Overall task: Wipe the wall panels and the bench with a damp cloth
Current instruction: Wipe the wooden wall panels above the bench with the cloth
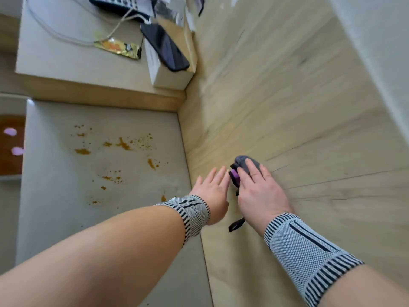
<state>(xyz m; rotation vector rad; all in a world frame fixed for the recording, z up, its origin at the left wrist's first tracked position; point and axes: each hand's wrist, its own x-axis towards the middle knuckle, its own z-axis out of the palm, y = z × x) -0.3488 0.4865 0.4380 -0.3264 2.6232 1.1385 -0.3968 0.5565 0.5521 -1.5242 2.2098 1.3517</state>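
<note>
The right hand (257, 191) pressed the grey cloth (243, 165) flat-fingered against the wall panel (276, 96), the left hand (212, 187) open and empty beside it; the stained worktop (99, 173) likely came next.

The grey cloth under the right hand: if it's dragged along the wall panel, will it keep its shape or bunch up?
The grey cloth looks soft and wadded, so it will probably bunch and fold rather than slide flat. The right hand presses it to the wall panel with straight fingers, which likely keeps it moving. Its dangling black loop suggests floppy, light fabric.
</note>
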